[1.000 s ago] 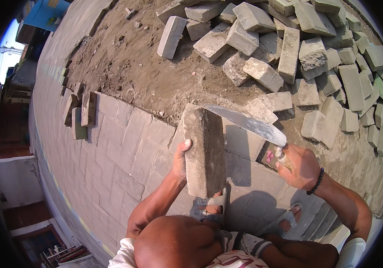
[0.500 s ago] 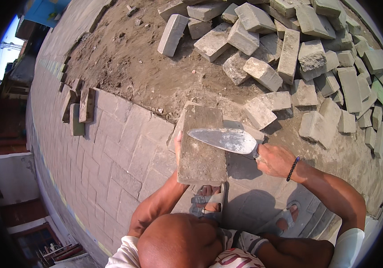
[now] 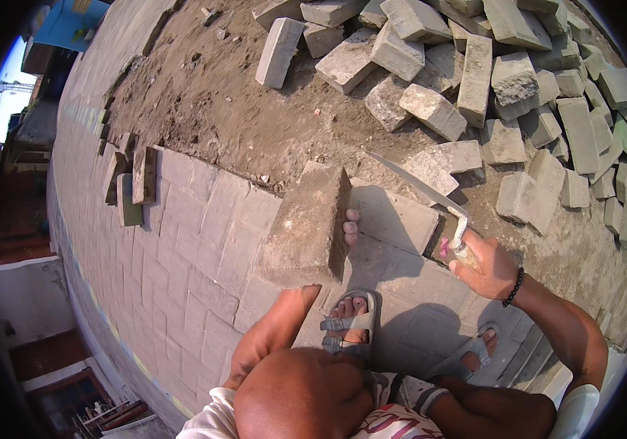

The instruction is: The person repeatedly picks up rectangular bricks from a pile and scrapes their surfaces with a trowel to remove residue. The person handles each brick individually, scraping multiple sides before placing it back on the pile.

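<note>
A grey-brown paving block [image 3: 300, 223] is held up over the paved ground, tilted, with my left hand [image 3: 351, 227] gripping it from beneath. Only the fingertips show at the block's right side; the palm is hidden. My right hand [image 3: 490, 269] is closed around the handle of a trowel [image 3: 417, 184]. The trowel's metal blade is seen nearly edge-on, pointing up and left, apart from the block. Below the block lies a laid paver [image 3: 394, 218] at the border between paving and bare soil.
Loose paving blocks [image 3: 474, 80] form a heap at the far right. Bare soil [image 3: 233, 95] stretches beyond the laid paving [image 3: 174, 256]. Several blocks [image 3: 138, 186] stand at the left on the paving. Sandalled feet [image 3: 350, 322] are close below my hands.
The block has turned and tilted, and my left fingers now show on its right side. My right hand has drawn the trowel off the block to the right, turning its blade edge-on.
</note>
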`<state>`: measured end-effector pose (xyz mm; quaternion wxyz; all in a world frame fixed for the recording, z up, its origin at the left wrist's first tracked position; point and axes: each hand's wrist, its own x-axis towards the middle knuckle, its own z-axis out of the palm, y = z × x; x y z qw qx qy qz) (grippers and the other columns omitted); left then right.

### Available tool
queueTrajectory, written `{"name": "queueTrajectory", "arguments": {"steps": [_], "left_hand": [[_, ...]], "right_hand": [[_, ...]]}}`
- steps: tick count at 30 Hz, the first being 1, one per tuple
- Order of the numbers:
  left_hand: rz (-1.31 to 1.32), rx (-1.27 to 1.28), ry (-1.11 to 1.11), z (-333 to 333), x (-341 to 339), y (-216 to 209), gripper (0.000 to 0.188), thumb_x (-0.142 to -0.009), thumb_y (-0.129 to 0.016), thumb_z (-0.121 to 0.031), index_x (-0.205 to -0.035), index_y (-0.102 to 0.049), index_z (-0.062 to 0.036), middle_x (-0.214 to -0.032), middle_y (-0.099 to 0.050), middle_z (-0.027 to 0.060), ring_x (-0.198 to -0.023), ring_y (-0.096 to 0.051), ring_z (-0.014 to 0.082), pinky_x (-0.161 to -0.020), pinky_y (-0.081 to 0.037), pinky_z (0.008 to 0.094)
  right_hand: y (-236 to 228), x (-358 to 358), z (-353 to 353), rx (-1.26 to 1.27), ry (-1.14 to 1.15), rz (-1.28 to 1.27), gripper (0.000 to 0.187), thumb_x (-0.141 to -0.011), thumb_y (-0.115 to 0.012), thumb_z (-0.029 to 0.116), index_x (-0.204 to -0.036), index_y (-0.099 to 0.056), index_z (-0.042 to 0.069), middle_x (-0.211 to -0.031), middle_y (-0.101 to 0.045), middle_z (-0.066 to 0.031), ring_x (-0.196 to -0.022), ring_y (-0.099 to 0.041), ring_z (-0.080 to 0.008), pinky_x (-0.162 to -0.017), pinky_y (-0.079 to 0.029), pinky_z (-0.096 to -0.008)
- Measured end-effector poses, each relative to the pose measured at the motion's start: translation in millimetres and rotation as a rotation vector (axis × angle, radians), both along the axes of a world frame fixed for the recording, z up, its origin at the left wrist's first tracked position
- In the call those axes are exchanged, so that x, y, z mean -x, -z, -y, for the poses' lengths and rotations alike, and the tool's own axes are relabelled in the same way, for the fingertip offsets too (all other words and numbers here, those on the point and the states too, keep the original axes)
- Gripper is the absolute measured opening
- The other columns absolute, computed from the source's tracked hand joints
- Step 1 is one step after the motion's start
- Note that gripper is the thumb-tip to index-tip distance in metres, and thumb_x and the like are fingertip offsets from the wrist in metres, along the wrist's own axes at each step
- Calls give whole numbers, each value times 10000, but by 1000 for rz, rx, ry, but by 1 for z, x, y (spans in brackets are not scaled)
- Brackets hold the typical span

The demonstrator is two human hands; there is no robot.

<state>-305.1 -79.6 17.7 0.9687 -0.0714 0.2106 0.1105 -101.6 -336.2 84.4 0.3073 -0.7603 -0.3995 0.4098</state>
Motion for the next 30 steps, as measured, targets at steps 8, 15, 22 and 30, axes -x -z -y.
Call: {"name": "queueTrajectory", "arguments": {"steps": [8,15,22,30], "left_hand": [[-248,-213,-30,-4,28,19,473,-995,-462,-350,-1355,-453,-43,-1197,-526,199,-1033,-581,308,-867,-525,439],[-303,-59,-46,23,21,9,542,-930,-429,-482,-1291,-539,-92,-1225,-579,165,-1089,-582,332,-919,-483,516],[-144,-5,-46,3,10,13,668,-860,-424,-616,-1296,-564,-131,-1293,-596,132,-1166,-565,346,-994,-423,576],[-521,-475,-12,4,-6,-11,664,-819,-609,-533,-1327,-513,-116,-1251,-571,164,-1131,-568,332,-992,-443,518]], "right_hand": [[14,6,4,-233,-301,275,396,-765,-715,260,-1045,-601,5,-881,-604,-203,-725,-620,-398,-646,-514,-452],[6,11,3,-246,-491,547,292,-694,-730,226,-893,-592,63,-791,-529,-108,-685,-629,-291,-610,-536,-418],[-7,-42,-38,200,-39,519,252,-808,-655,182,-971,-552,19,-806,-610,-204,-766,-625,-436,-681,-498,-511],[-36,-24,-9,-17,80,283,444,-813,-639,114,-1230,-549,-8,-931,-652,-257,-824,-638,-440,-733,-509,-436]]}}
